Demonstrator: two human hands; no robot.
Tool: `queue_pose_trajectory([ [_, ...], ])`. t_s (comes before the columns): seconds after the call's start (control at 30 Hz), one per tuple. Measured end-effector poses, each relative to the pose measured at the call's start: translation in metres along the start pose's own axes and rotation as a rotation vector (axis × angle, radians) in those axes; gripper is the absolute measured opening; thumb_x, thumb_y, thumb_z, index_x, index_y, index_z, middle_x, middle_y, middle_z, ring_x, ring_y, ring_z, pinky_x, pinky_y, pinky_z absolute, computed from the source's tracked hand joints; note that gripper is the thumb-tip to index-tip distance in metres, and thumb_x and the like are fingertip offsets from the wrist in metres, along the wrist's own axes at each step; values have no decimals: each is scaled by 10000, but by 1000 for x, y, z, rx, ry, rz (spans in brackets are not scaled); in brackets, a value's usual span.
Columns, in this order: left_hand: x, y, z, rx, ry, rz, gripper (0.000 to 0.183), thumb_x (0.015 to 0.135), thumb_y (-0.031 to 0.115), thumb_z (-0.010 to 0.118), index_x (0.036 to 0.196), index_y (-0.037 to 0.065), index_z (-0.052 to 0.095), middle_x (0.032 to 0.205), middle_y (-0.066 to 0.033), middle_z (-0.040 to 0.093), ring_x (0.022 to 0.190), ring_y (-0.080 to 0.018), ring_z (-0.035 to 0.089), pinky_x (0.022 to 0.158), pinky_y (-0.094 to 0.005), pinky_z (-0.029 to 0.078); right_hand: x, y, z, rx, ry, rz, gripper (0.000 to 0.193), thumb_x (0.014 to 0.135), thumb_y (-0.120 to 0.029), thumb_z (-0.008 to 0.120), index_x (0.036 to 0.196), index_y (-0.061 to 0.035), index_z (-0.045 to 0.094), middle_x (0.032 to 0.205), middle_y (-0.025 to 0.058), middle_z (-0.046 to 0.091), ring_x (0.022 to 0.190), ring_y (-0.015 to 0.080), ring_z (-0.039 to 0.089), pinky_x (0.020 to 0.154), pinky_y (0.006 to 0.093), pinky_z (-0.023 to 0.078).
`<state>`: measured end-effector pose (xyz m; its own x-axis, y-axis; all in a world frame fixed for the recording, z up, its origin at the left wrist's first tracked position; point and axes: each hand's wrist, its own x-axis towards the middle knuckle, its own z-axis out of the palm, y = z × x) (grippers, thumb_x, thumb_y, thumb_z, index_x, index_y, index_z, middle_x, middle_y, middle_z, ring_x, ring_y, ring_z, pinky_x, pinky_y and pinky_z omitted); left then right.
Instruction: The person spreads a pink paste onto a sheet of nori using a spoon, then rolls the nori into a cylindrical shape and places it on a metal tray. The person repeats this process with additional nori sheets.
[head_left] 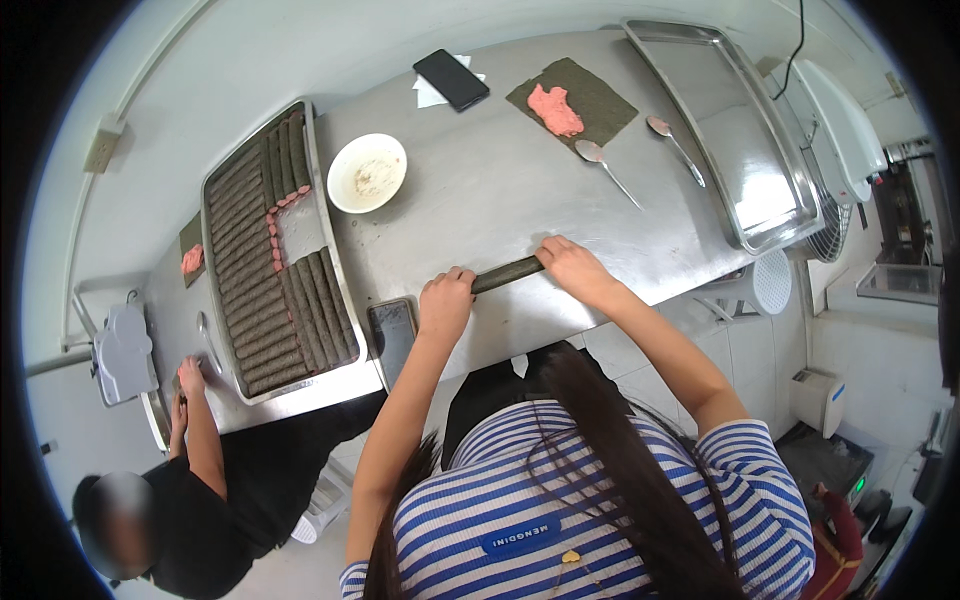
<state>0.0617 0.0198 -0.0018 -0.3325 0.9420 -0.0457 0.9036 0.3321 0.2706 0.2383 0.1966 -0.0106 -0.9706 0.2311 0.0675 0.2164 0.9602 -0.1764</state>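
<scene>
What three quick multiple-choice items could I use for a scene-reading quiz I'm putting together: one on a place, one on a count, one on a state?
1. Where does the white bowl stand?
A. On the empty tray
B. On the steel table, right of the tray of rolls
C. On the floor

2. How many spoons lie near the seaweed sheet?
A. Two
B. Four
C. None

3. How is the dark roll held?
A. Lifted in the air
B. Lying on the table under both hands
C. Standing upright

Answers:
1 B: it sits on the table beside the tray of rolls.
2 A: spoons lie near the seaweed sheet.
3 B: left hand and right hand rest on the roll.
</scene>
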Motion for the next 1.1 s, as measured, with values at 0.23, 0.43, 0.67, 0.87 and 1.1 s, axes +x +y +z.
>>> queue_pose_trajectory([
  [0.23, 0, 1, 14, 83, 74, -5, 247, 693, 146, 741, 909, 95, 635, 886, -55, 631, 869, -252, 618, 744, -381, 488, 24, -34, -8, 103, 112, -244, 273, 731, -26, 534, 997, 8, 579, 984, 113, 547, 968, 262, 557, 861, 351, 479],
  [0.43, -11, 10, 18, 59, 81, -67, 236, 683, 145, 743, 881, 83, 630, 876, -63, 635, 871, -250, 616, 758, -380, 472, 33, -47, 8, 216, 12, -306, 267, 718, -6, 545, 983, 5, 568, 1001, 106, 538, 990, 271, 547, 864, 354, 482],
  [0.67, -25, 27, 24, 6, 93, -129, 238, 667, 149, 754, 838, 68, 611, 850, -79, 624, 851, -257, 618, 732, -386, 475, 26, -40, 6, 216, -32, -385, 284, 699, 17, 562, 983, 2, 570, 1001, 112, 538, 994, 274, 546, 867, 352, 482],
  [0.87, -31, 37, 28, -10, 110, -189, 256, 661, 162, 762, 836, 61, 606, 838, -85, 616, 840, -262, 618, 734, -387, 474, 22, -39, 5, 186, -41, -413, 294, 698, 15, 567, 992, -1, 575, 1007, 103, 542, 984, 266, 546, 875, 343, 476],
  [1.1, -37, 43, 27, -25, 127, -232, 250, 666, 152, 757, 838, 61, 600, 843, -85, 611, 848, -261, 612, 737, -386, 474, 21, -41, 5, 194, -48, -422, 327, 678, 24, 588, 1004, 0, 576, 1008, 99, 548, 988, 264, 545, 885, 344, 473],
])
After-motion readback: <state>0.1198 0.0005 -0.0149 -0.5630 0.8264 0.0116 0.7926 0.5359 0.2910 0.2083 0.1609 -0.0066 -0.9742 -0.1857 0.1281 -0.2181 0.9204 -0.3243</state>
